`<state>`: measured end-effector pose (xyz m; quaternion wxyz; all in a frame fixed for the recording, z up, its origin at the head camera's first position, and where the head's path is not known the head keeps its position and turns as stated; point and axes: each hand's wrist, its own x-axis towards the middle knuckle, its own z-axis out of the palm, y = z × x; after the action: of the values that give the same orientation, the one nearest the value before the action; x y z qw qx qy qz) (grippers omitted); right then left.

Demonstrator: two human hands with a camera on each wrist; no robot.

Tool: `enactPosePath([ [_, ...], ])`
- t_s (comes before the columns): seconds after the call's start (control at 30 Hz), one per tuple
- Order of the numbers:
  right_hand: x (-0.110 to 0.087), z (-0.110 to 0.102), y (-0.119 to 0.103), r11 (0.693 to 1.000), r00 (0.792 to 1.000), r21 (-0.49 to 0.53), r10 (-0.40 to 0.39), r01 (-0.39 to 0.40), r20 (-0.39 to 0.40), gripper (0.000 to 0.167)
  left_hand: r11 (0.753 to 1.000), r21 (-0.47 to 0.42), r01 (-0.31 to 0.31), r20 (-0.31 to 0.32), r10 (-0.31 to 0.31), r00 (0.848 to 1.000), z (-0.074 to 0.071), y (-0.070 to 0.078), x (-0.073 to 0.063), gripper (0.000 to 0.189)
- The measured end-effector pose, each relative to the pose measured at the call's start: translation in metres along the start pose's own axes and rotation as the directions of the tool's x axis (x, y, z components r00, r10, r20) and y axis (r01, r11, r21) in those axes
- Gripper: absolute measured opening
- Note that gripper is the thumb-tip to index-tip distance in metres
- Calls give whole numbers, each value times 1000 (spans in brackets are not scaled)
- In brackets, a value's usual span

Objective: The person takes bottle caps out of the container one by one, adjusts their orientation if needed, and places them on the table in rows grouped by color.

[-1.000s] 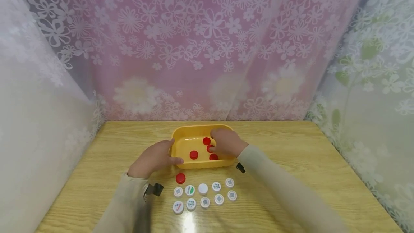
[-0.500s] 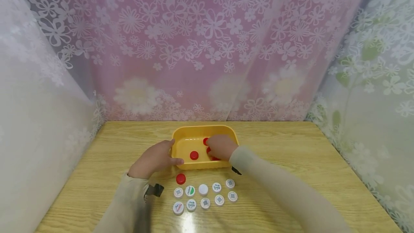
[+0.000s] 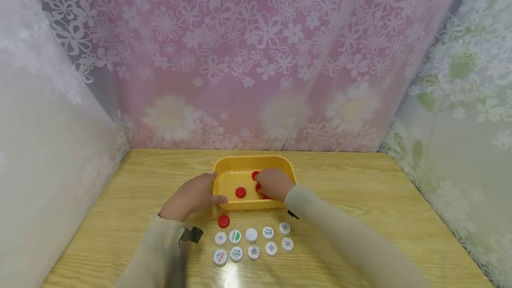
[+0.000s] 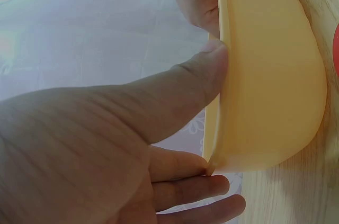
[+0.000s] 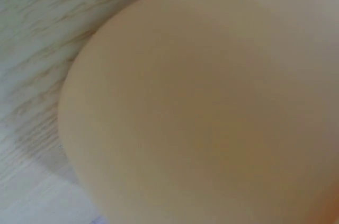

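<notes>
A yellow plastic tub [image 3: 228,163] stands on the table. My left hand [image 3: 194,197] grips its near left corner; in the left wrist view the thumb presses on the rim and the index fingertip touches the corner. Inside the tub, my right hand [image 3: 276,183] reaches down over red bottle caps at the right side. Its fingertips touch the far cap [image 3: 256,175] and the middle cap [image 3: 258,188]; whether it pinches one is hidden. A third red cap there is mostly covered. Apart from these lies another red cap [image 3: 240,192]. The right wrist view shows only the tub's outer wall [image 5: 185,102].
One red cap [image 3: 223,221] lies on the table in front of the tub. Nearer still, several white caps [image 3: 251,234] with printed tops form two rows. A pink floral curtain [image 3: 256,57] hangs behind the wooden table [image 3: 360,199].
My right hand has moved down and slightly left onto the red caps, covering more of them. The near cap there is now largely hidden. My left hand keeps its hold on the tub.
</notes>
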<state>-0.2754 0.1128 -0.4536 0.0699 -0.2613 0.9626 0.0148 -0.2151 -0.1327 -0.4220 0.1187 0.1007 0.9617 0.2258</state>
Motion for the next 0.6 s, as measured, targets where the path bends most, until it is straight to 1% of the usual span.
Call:
enactPosePath([
  [0.17, 2, -1, 7, 997, 1000, 78, 0, -2, 19, 15, 1000, 11, -8, -2, 8, 1000, -1, 0, -1, 94],
  [0.23, 0, -5, 9, 996, 1000, 88, 5, -5, 0, 16, 1000, 8, -7, 1, 7, 1000, -1, 0, -1, 93],
  [0.3, -4, -10, 7, 996, 998, 92, -3, 8, -57, 19, 1000, 1, -3, 6, 3, 1000, -1, 1, -2, 94],
  [0.37, -14, -20, 2, 993, 989, 113, -17, 33, -147, 24, 1000, 1, -4, 9, 4, 1000, -1, 1, -2, 93],
  [0.4, -19, -24, -2, 992, 978, 114, -34, 59, -204, 26, 1000, 1, -3, 10, 3, 1000, -1, 2, -2, 93],
  [0.43, -25, -28, -7, 988, 962, 121, -58, 93, -268, 27, 1000, 1, -3, 9, 3, 1000, -1, 2, -2, 93],
  [0.5, -39, -35, -18, 976, 912, 123, -121, 182, -391, 32, 1000, 12, -7, 5, 7, 1000, -1, 2, -1, 93],
  [0.53, -46, -37, -24, 966, 885, 116, -159, 231, -438, 33, 1000, 20, -11, 1, 11, 1000, -1, 1, -1, 92],
  [0.6, -59, -35, -35, 947, 833, 52, -252, 317, -493, 32, 999, 27, -19, -5, 19, 1000, -1, 1, -1, 92],
])
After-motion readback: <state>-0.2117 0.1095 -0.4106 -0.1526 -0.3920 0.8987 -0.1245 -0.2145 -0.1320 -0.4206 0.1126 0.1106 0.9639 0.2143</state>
